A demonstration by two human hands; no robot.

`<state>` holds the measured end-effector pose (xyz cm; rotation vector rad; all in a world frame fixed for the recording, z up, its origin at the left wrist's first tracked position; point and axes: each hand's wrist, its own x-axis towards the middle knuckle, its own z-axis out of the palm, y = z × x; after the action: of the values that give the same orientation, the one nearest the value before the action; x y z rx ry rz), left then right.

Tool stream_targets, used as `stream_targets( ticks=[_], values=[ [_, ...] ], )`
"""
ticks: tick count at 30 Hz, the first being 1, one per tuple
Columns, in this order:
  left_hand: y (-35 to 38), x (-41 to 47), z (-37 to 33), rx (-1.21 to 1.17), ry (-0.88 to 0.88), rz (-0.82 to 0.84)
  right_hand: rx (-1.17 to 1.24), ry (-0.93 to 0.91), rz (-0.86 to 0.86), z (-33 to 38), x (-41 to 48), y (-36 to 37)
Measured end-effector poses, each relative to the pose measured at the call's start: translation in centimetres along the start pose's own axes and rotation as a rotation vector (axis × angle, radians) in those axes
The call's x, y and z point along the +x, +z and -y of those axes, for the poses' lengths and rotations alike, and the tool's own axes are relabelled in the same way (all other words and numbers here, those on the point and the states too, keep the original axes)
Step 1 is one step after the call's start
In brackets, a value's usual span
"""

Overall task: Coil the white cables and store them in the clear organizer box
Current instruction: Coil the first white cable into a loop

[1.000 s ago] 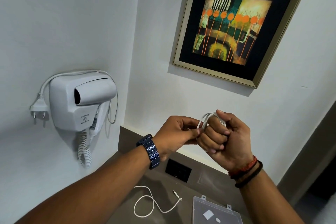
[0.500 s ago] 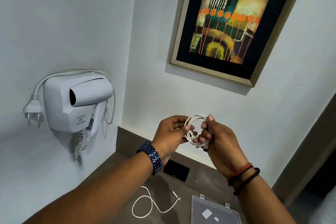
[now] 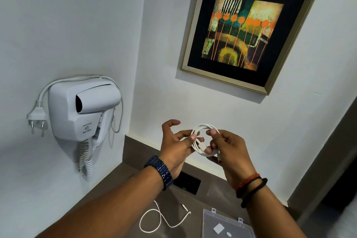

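Observation:
A coiled white cable (image 3: 201, 130) is held up in front of the wall between both hands. My left hand (image 3: 176, 146) pinches the coil's left side with thumb and a finger, the other fingers spread. My right hand (image 3: 228, 148) grips the right and lower side, where a connector end (image 3: 202, 146) lies across the loop. A second white cable (image 3: 161, 218) lies loose and uncoiled on the grey counter below. The clear organizer box (image 3: 210, 224) sits at the bottom right of the counter, with small white pieces inside.
A white wall-mounted hair dryer (image 3: 83, 112) with a curly cord and a dangling plug (image 3: 36, 118) hangs on the left wall. A black socket plate (image 3: 186, 181) is set in the counter's back edge. A framed picture (image 3: 243, 31) hangs above.
The coil has gone from being hidden in my right fist to an open round loop held between both hands. My left fingers have spread apart. The view shifted slightly.

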<state>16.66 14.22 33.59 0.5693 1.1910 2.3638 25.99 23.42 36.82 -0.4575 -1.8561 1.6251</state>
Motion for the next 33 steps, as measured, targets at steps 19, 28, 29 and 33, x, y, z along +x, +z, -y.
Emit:
stream_targets(
  ticks=[19,28,29,33],
  values=[
    [-0.9,0.2,-0.4,-0.057,-0.104,0.125,0.127,0.150,0.152,-1.5,0.8,-1.0],
    [-1.0,0.2,-0.2,0.533,0.063,0.223,-0.154,0.002,0.016,-1.6,0.6,-1.3],
    [-1.1,0.3,-0.2,0.589,0.080,0.225,-0.184,-0.020,0.009,-1.5,0.7,-1.4],
    [-2.9,1.0,-1.7,0.790,0.176,0.246,-0.324,-0.133,-0.028,-1.6,0.8,-2.4]
  ],
)
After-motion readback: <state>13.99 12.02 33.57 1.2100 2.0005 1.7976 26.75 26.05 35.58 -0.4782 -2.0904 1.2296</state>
